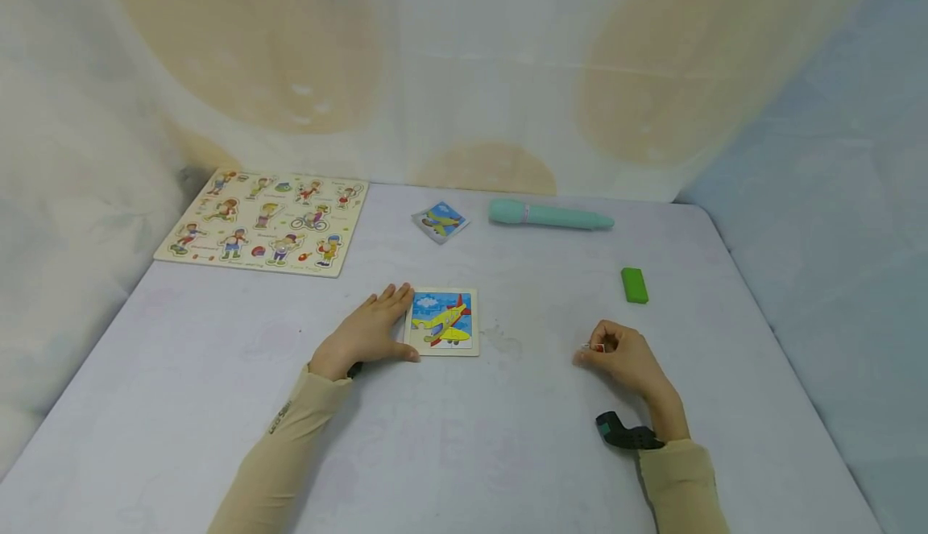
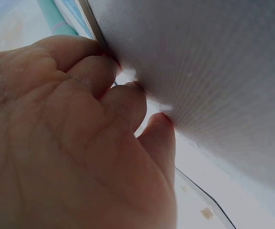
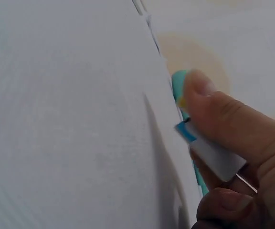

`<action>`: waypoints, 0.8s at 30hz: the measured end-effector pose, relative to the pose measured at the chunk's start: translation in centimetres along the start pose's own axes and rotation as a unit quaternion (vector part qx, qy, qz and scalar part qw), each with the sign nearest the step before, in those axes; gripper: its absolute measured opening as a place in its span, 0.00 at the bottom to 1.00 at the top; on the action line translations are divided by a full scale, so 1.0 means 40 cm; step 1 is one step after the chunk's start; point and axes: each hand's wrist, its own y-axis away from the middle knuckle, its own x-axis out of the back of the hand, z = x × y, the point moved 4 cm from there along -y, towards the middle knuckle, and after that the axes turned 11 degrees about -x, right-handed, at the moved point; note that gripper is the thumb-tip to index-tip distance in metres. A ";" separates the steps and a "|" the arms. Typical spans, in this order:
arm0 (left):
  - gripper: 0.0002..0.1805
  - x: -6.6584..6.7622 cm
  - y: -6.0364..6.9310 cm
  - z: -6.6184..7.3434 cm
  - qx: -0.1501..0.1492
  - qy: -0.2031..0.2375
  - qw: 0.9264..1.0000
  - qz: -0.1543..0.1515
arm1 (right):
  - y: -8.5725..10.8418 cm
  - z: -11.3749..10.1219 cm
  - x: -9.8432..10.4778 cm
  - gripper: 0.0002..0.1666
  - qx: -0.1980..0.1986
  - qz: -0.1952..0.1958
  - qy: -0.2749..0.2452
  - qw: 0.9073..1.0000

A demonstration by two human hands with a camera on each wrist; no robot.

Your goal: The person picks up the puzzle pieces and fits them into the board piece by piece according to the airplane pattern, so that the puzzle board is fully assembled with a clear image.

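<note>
A small square jigsaw puzzle (image 1: 444,321) with a yellow and red airplane on blue lies in its pale frame near the middle of the table. Along its left edge rests my left hand (image 1: 368,331), fingers extended and thumb at the lower left corner. The left wrist view shows this hand (image 2: 80,124) with its fingertips down at the table surface. Farther right, my right hand (image 1: 632,358) pinches a small flat puzzle piece (image 3: 218,157) between thumb and fingers. Blue print shows at one end of the piece; its other visible side is whitish. Fingers hide the remainder.
A wooden board (image 1: 264,220) with sports figures lies at the back left. Behind the puzzle are a small airplane picture card (image 1: 441,221) and a mint-green pen-shaped object (image 1: 551,216). A green block (image 1: 634,285) lies beyond my right hand. Fabric walls enclose the table.
</note>
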 end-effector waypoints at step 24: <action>0.60 0.001 0.001 0.001 0.002 0.007 1.000 -0.003 | -0.123 -0.255 -0.172 0.15 0.027 -0.063 -0.132 0.989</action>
